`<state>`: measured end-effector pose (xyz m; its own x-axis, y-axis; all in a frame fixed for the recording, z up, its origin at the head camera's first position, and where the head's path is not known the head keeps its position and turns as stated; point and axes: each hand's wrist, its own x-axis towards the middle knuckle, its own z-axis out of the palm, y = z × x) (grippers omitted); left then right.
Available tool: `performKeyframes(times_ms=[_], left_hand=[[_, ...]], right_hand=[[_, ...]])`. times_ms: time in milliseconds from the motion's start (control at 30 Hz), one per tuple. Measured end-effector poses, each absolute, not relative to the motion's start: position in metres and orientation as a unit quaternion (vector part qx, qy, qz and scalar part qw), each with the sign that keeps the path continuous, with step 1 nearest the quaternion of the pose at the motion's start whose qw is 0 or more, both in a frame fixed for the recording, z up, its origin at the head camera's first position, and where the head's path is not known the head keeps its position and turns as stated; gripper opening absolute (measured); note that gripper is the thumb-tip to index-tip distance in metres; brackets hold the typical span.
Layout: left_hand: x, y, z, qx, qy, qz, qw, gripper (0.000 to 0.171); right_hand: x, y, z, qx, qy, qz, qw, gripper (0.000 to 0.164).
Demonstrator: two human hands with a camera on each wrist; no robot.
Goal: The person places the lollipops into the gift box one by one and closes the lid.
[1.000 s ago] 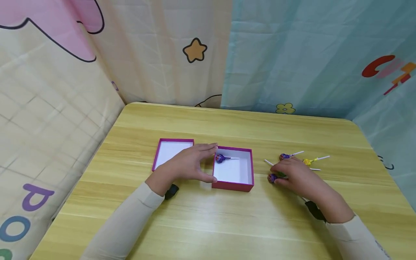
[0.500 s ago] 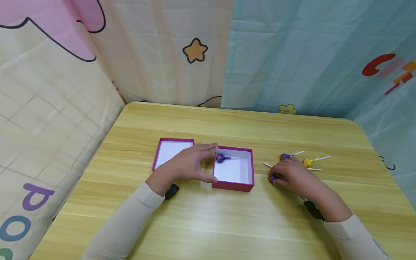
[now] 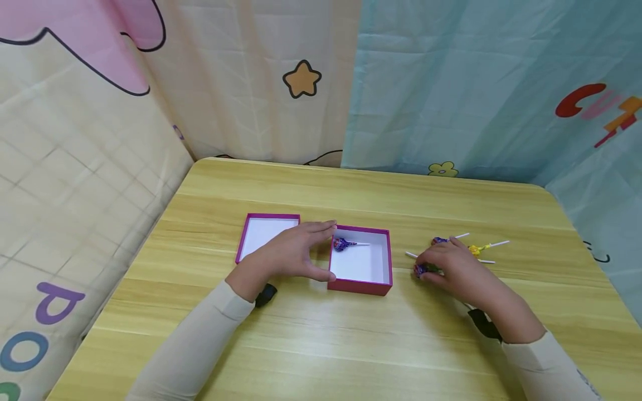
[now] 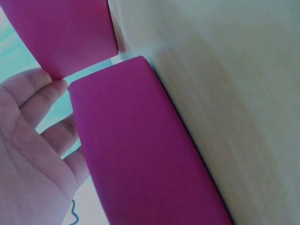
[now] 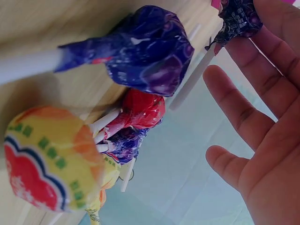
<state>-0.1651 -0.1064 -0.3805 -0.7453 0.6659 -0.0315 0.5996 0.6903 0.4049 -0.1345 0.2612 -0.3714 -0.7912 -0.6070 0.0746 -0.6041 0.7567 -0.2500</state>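
1. Magenta open box (image 3: 359, 287), white inside, sits on the wood-grain surface (image 3: 321, 345) between the two hands; one boxed lollipop (image 3: 340, 244), purple-wrapped, lies in its upper left part, stick pointing right.
2. Left hand (image 3: 298, 250): spread wide, fingers fairly straight, thumb well apart. Fingertips at box's far left corner, thumb at near left corner. Steadying touch only, nothing gripped.
3. Matching lid (image 3: 267, 231), white inside up, just left of box, partly covered by left hand.
4. Right hand (image 3: 453, 273): thumb and finger nearly together, pinching a dark purple lollipop (image 5: 239, 18) low over the surface, right of box. Other fingers loose, per right wrist view.
5. Around right hand: another purple lollipop (image 3: 439, 240) just beyond, yellow lollipop (image 3: 474, 250) to its right. Wrist view adds a red lollipop (image 5: 143, 110); several overlap, exact count can't tell.
6. Beige sleeves (image 3: 200, 340) on both arms; printed curtains (image 3: 426, 83) behind, orange star (image 3: 302, 79) on one.
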Motion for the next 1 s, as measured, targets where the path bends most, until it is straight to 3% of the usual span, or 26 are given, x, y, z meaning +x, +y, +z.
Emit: performKeyframes(times_ms=[1000], left_hand=[[-0.165,-0.107,-0.382,0.353,0.911,0.194,0.082,0.102]], right_hand=[[-0.137,0.238,-0.348,-0.341,0.924,-0.169,-0.029,0.024]])
